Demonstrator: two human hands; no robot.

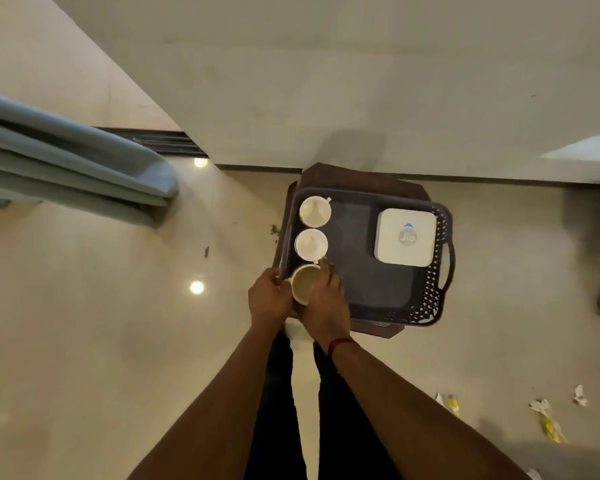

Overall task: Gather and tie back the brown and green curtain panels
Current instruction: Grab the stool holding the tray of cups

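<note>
Curtain folds [66, 157] in a grey-green cloth hang at the far left of the view, bunched in long pleats whose lower end sits just above the glossy floor [84, 323]; no brown panel can be made out, and neither hand is near the cloth. The pale wall [326, 81] fills the top of the view and meets the floor along a dark skirting line. Against that wall stands a low dark brown stool [371, 180], and on it rests a dark plastic tray [430, 299] with perforated sides and a looped handle on its right edge. A white square box [405, 237] with a grey round logo lies in the tray's right half. Along the tray's left side three cups stand in a row: a far white cup [314, 211], a middle white cup [311, 244] just beside it, and a near cup [303, 284] with a tan inside. The right hand [326, 306] curls around the near cup's right side, fingers closed on it. The left hand [269, 299] is at the cup's left, fingers bent at the tray's rim; whether they touch the cup I cannot tell. A red thread band [338, 342] circles the right wrist. Crumpled scraps of paper [548, 420] lie scattered on the floor at lower right.
</note>
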